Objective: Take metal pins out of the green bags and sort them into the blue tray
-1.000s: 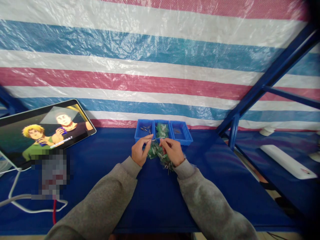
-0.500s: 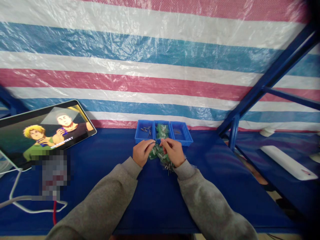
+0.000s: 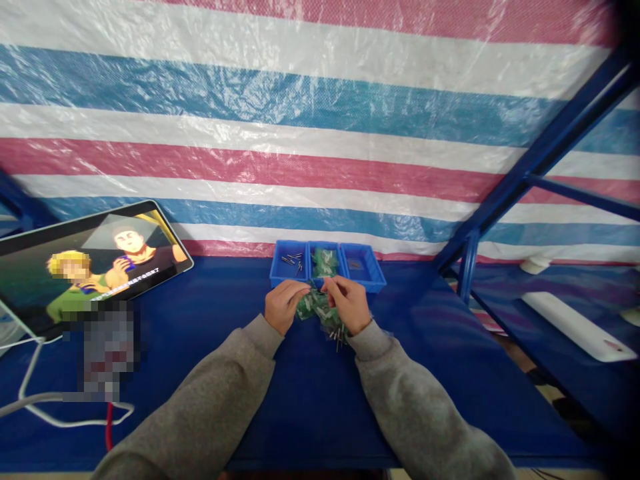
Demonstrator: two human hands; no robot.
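Far left: lit tablet (image 3: 130,247) stands on the tabletop (image 3: 310,407), not part of the handwork. Next, left hand (image 3: 283,307), in front of the left bin (image 3: 280,276), thumb and fingers drawn in toward the tips; can't tell if they pinch anything, too small. Left bin has a few loose metal pins (image 3: 291,258). Green packets (image 3: 306,307) lie in a heap on the tabletop between the hands; the middle bin (image 3: 325,244) behind holds more bagged pieces (image 3: 325,262). Bare pins (image 3: 339,335) poke out at the near side of the heap. Right hand (image 3: 351,308) sits over the heap's right edge, fingers curled; can't tell if its grip is closed on something. Right bin (image 3: 369,268) has small pieces, unclear. Progress: looks partway, all three bins stocked somewhat, heap on the tabletop left to handle.
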